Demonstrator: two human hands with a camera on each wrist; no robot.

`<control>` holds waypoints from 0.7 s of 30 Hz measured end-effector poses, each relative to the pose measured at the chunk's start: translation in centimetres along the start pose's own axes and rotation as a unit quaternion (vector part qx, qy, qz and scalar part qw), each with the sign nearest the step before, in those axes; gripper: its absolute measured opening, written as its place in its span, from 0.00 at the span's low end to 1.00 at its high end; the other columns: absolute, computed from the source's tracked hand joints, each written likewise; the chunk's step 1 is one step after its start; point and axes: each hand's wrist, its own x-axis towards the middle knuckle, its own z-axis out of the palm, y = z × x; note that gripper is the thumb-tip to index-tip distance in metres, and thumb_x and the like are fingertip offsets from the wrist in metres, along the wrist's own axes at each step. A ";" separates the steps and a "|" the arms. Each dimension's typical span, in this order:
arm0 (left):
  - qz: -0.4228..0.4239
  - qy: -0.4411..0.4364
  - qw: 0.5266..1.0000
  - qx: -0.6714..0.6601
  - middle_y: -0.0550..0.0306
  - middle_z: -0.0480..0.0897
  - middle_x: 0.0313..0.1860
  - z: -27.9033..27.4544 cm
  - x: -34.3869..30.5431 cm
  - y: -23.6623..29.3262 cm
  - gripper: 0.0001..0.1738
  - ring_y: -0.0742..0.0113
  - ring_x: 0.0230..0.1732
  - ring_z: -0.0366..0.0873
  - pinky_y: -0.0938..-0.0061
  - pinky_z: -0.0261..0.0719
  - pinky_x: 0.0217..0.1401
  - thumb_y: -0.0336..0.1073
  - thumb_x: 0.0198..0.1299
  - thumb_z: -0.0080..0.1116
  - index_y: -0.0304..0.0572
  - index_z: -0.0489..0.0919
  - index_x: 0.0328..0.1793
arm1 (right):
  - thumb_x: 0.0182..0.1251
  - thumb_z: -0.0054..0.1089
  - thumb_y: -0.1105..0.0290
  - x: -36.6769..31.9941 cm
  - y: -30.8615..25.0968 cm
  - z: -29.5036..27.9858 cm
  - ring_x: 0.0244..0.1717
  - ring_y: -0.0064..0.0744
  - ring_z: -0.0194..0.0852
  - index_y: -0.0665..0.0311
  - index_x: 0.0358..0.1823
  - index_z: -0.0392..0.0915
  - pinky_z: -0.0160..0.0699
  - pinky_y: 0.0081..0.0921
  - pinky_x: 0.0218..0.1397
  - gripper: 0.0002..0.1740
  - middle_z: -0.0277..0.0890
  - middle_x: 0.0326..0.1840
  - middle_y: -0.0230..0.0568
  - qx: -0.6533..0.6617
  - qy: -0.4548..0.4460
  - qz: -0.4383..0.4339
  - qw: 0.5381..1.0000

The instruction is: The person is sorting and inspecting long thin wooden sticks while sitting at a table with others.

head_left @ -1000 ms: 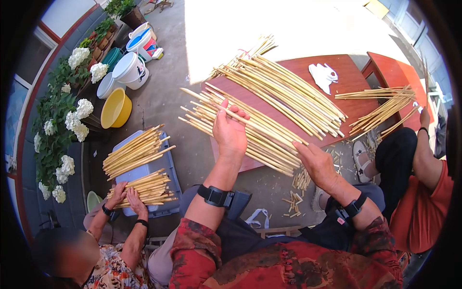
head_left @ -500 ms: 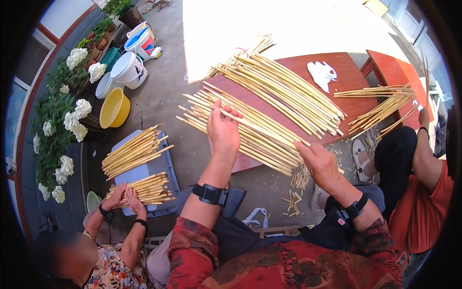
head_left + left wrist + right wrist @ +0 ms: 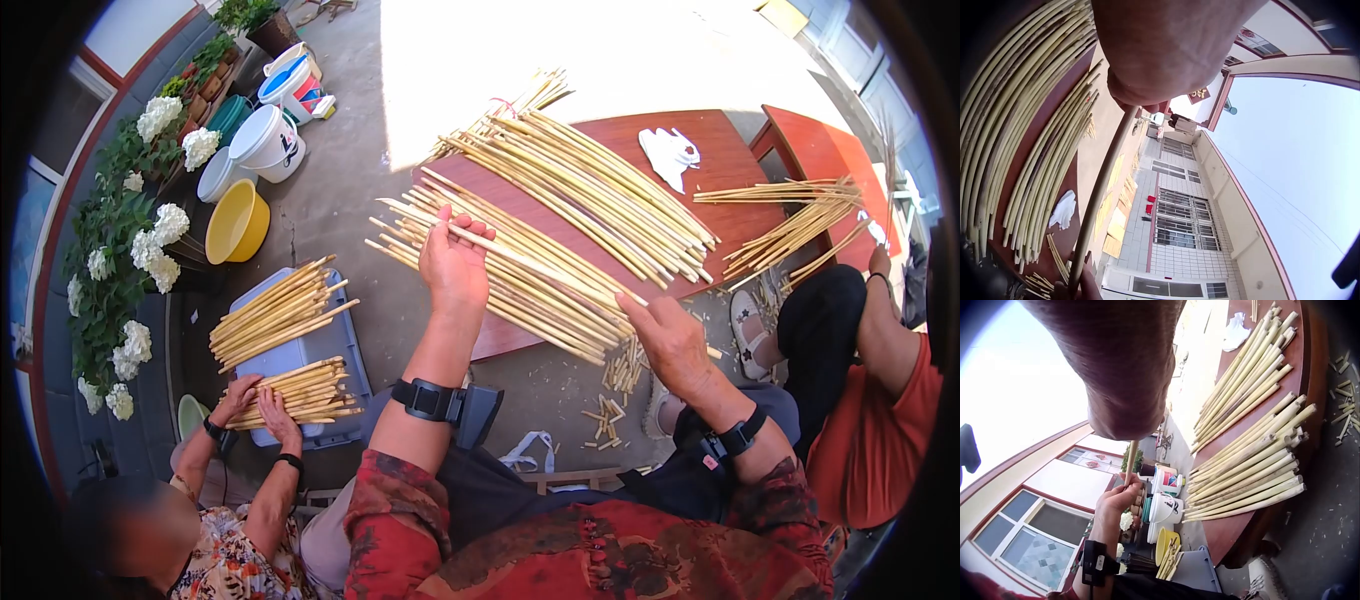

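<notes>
Both my hands hold one long, pale, peeled stick in the air, slanting above the stick bundles. My left hand, palm up, grips it toward its far left end between thumb and curled fingers. My right hand pinches it toward the other end, and a short tip shows past the palm. In the left wrist view the stick runs between the two hands. Below it lies a bundle of similar sticks on the red-brown table, with another bundle behind.
A white cloth-like thing and thinner sticks lie to the right. Short cut pieces litter the floor. At left, another person's hands rest on sticks over a grey-blue bin. Buckets and a yellow basin stand beyond.
My left hand has moved left toward the stick's far end, while my right hand has shifted slightly right. The bundles on the table lie as before.
</notes>
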 end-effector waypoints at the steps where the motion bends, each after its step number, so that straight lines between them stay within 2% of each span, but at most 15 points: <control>1: -0.021 -0.009 1.000 0.007 0.54 0.70 0.32 0.2 -0.7 -0.8 0.20 0.62 0.32 0.70 0.64 0.74 0.38 0.34 0.62 0.33 0.31 0.58 0.58 | 0.42 0.52 0.80 0.0 0.0 0.0 0.24 0.32 0.63 0.58 0.51 0.70 0.66 0.27 0.24 0.28 0.57 0.21 0.35 -0.004 0.003 0.000 1.000; 4: -0.063 -0.030 0.998 0.010 0.52 0.70 0.33 0.4 -2.6 -2.8 0.21 0.61 0.34 0.71 0.64 0.74 0.38 0.35 0.62 0.32 0.31 0.57 0.59 | 0.42 0.51 0.80 0.1 0.2 0.2 0.24 0.32 0.63 0.58 0.51 0.70 0.66 0.26 0.24 0.27 0.57 0.21 0.35 -0.017 0.005 0.001 1.000; 7: -0.112 -0.038 0.993 0.028 0.53 0.68 0.36 0.7 -3.4 -3.0 0.19 0.61 0.39 0.68 0.61 0.71 0.45 0.35 0.61 0.36 0.32 0.60 0.57 | 0.42 0.51 0.80 0.1 0.2 0.2 0.24 0.32 0.63 0.57 0.51 0.70 0.66 0.26 0.25 0.28 0.57 0.21 0.35 -0.020 0.000 0.006 1.000; 11: -0.106 -0.007 0.994 0.010 0.53 0.70 0.33 0.6 -0.9 -1.3 0.19 0.61 0.36 0.71 0.64 0.74 0.41 0.34 0.62 0.36 0.31 0.60 0.56 | 0.42 0.51 0.80 0.0 0.1 0.2 0.24 0.31 0.63 0.57 0.50 0.71 0.66 0.26 0.25 0.27 0.57 0.21 0.35 -0.017 -0.001 0.007 1.000; 13: -0.059 0.022 0.998 -0.011 0.54 0.70 0.33 0.4 0.6 0.2 0.17 0.61 0.35 0.71 0.64 0.73 0.42 0.34 0.61 0.38 0.32 0.61 0.54 | 0.42 0.52 0.80 0.0 0.1 0.0 0.24 0.31 0.63 0.57 0.50 0.71 0.66 0.26 0.25 0.27 0.58 0.22 0.34 -0.014 0.000 -0.001 1.000; 16: -0.026 0.019 0.999 -0.024 0.54 0.70 0.33 -0.1 1.2 1.0 0.17 0.62 0.35 0.71 0.64 0.73 0.42 0.35 0.61 0.38 0.32 0.62 0.53 | 0.41 0.52 0.81 -0.1 0.1 0.0 0.24 0.31 0.63 0.58 0.50 0.71 0.66 0.26 0.25 0.28 0.58 0.22 0.35 -0.008 0.010 -0.009 1.000; 18: -0.031 0.017 0.999 -0.022 0.54 0.70 0.33 -0.3 0.3 0.1 0.18 0.62 0.35 0.71 0.64 0.73 0.42 0.35 0.62 0.37 0.32 0.61 0.54 | 0.41 0.52 0.80 -0.1 0.2 0.0 0.24 0.32 0.64 0.58 0.50 0.71 0.66 0.26 0.25 0.28 0.58 0.22 0.35 -0.011 0.006 -0.005 1.000; 21: -0.082 -0.025 0.996 0.001 0.52 0.70 0.34 0.1 -2.3 -2.0 0.20 0.60 0.35 0.72 0.62 0.73 0.42 0.35 0.62 0.36 0.31 0.59 0.58 | 0.41 0.52 0.80 0.0 0.3 0.1 0.25 0.32 0.64 0.58 0.50 0.72 0.66 0.26 0.25 0.27 0.59 0.22 0.35 -0.017 0.004 -0.003 1.000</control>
